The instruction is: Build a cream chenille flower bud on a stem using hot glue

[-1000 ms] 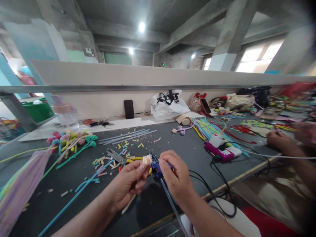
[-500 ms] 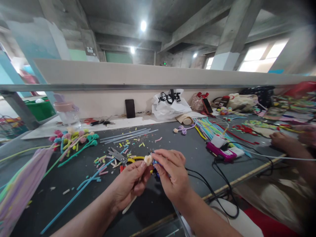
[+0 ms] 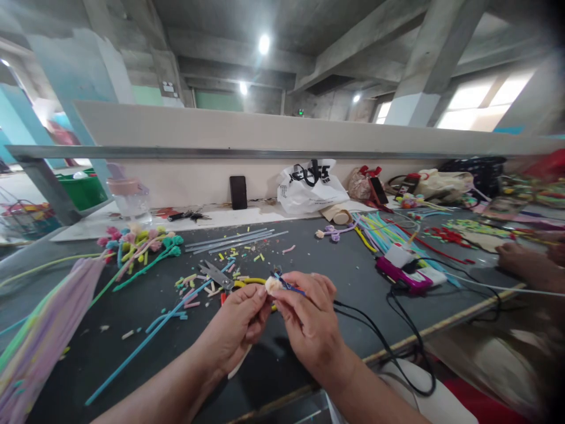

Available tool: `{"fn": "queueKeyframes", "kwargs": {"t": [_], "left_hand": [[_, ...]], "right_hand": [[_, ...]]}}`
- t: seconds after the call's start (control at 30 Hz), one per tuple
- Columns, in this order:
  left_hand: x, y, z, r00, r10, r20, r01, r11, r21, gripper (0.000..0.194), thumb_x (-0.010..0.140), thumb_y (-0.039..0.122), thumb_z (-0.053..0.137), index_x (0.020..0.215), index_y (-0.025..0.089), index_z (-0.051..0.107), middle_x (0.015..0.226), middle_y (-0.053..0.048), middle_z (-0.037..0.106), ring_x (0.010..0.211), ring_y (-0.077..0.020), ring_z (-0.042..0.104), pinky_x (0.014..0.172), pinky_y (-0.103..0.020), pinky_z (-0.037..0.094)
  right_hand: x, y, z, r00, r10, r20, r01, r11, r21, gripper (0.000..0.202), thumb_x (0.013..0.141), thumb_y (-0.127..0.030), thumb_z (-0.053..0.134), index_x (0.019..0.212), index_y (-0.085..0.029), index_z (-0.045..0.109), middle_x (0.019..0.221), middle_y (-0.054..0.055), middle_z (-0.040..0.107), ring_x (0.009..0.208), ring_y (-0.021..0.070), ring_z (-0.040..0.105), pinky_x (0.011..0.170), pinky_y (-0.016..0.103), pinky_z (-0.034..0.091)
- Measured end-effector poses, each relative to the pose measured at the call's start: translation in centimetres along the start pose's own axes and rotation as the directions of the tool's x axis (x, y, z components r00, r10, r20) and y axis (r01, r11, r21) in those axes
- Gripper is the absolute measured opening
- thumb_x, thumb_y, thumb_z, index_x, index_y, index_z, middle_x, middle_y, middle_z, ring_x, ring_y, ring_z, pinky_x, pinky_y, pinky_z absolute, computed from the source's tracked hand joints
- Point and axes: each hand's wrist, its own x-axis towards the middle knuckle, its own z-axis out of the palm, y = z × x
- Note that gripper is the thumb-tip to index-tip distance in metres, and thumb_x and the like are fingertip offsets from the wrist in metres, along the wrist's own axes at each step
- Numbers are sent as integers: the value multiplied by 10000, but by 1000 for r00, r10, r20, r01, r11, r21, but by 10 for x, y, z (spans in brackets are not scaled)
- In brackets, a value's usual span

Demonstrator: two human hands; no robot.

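Note:
My left hand (image 3: 242,315) pinches a small cream fuzzy flower (image 3: 272,286), its pale stem (image 3: 239,362) hanging below the palm. Closed at the flower's right side, my right hand (image 3: 311,315) holds a small blue-and-dark tool (image 3: 289,286), mostly hidden by the fingers. A black cable (image 3: 353,311) runs from behind that hand. Just beyond my hands lie scissors (image 3: 216,274) with grey blades, among yellow, pink and green pipe-cleaner snippets (image 3: 190,299). A long blue pipe cleaner (image 3: 145,341) lies diagonally left of my left hand.
Finished fuzzy flowers (image 3: 141,244) and a pastel pipe-cleaner bundle (image 3: 66,330) lie at left. Beyond are a phone (image 3: 238,192), a white bag (image 3: 311,188) and a bottle (image 3: 130,197). On the right are a magenta device (image 3: 404,277) with cables, more pipe cleaners (image 3: 384,232) and another person's hand (image 3: 521,259).
The whole view has shifted slightly, so things sit further right. My right fingers have moved closer over the flower, and more of the blue tool shows above them.

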Motion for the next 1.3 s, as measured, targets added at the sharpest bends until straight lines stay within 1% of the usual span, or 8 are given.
{"fn": "queueKeyframes", "kwargs": {"t": [0.33, 0.53, 0.67, 0.83, 1.0, 1.13, 1.23, 1.3], "left_hand": [[0, 3, -2, 998, -29, 52, 9, 937, 350, 322, 828, 469, 489, 723, 165, 499, 499, 64, 453, 326, -31, 346, 328, -152, 209], [-1, 8, -1, 998, 46, 49, -63, 898, 436, 323, 784, 480, 545, 798, 158, 533, 547, 32, 511, 428, -82, 474, 396, -177, 381], [-1, 9, -1, 997, 82, 4, -78, 932, 353, 316, 784, 436, 580, 697, 135, 539, 568, 33, 480, 451, -44, 409, 422, -151, 322], [0, 6, -3, 998, -52, 40, 50, 997, 54, 314, 806, 450, 549, 760, 140, 540, 613, 12, 523, 446, -49, 425, 420, -161, 301], [1, 1, 0, 995, -14, 97, 5, 996, 88, 387, 796, 502, 529, 685, 131, 522, 539, 17, 495, 426, -64, 415, 421, -185, 321], [1, 3, 0, 996, 91, -14, -84, 958, 273, 339, 782, 469, 560, 715, 137, 539, 550, 39, 487, 447, -60, 415, 443, -177, 331], [-2, 8, -1, 952, 262, -158, -184, 903, 389, 228, 751, 379, 620, 785, 162, 557, 608, 46, 525, 503, -69, 467, 495, -177, 377], [-5, 9, 0, 926, 351, -141, -263, 865, 427, 162, 757, 319, 616, 797, 171, 566, 679, 30, 569, 594, -89, 531, 572, -190, 423]], "right_hand": [[7, 9, -2, 998, 57, 5, -56, 994, -92, 120, 790, -128, 585, 718, -219, 615, 907, 35, 606, 847, 181, 538, 850, 389, 324], [8, 13, -4, 996, 64, 56, -68, 994, 90, 95, 774, -166, 615, 693, -215, 614, 911, 35, 567, 842, 173, 545, 795, 359, 380], [7, 14, -3, 983, 155, 103, -175, 955, 238, 86, 780, -176, 591, 803, -229, 655, 945, 47, 577, 890, 189, 557, 823, 359, 419], [4, 14, 4, 839, 410, 357, -544, 641, 541, 345, 796, -273, 588, 1137, -223, 581, 1050, 75, 608, 877, 182, 600, 772, 322, 500], [4, 2, 7, 682, 309, 662, -730, 332, 597, 286, 855, -380, 520, 1008, -176, 649, 769, 33, 641, 670, 153, 610, 669, 295, 505], [9, 1, 2, 637, 425, 643, -765, 243, 596, 254, 789, -394, 608, 887, -168, 671, 756, 16, 644, 750, 161, 595, 747, 286, 466], [12, 4, 0, 575, 533, 621, -794, 179, 581, 271, 704, -396, 691, 832, -159, 660, 772, 12, 648, 761, 156, 576, 744, 269, 440], [13, 4, 0, 536, 545, 644, -810, 117, 575, 288, 670, -406, 717, 787, -154, 640, 723, -3, 632, 677, 130, 554, 672, 249, 430]]}}
